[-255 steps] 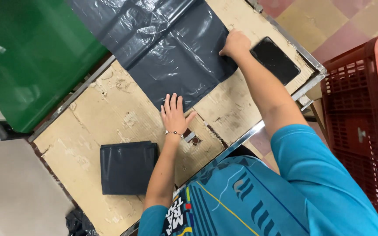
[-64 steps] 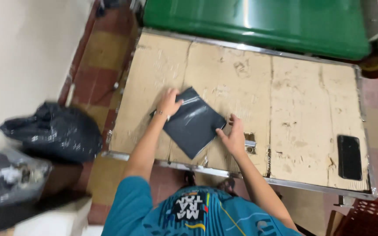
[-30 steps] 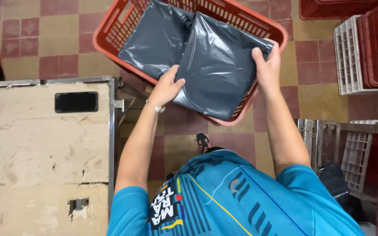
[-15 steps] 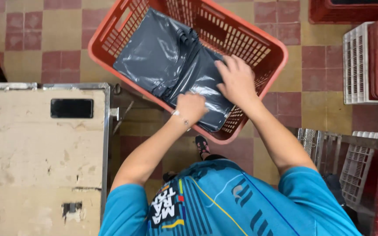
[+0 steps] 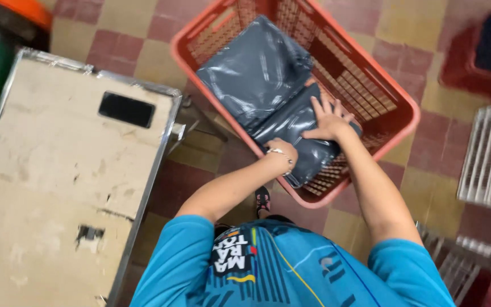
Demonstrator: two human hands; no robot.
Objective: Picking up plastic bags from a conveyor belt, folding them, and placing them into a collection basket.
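- Pressing: right hand (image 5: 326, 119) lies flat, fingers spread, on the lower grey plastic packet (image 5: 301, 132) inside the red crate (image 5: 390, 94), likely flattening it so it stacks.
- Left hand (image 5: 281, 151) at the crate's near rim; its fingers are hidden, so I cannot tell its grip.
- Second grey packet (image 5: 257, 71) lies deeper in the crate.
- Bench (image 5: 46, 187) stands left of the crate.

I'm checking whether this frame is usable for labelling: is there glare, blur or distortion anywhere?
Head view: soft glare streaks on the grey plastic bags in the red basket; the right hand and left hand are fairly sharp; the crates at the lower right corner are blurred; the table edge runs slanted from the tilted wide-angle camera.
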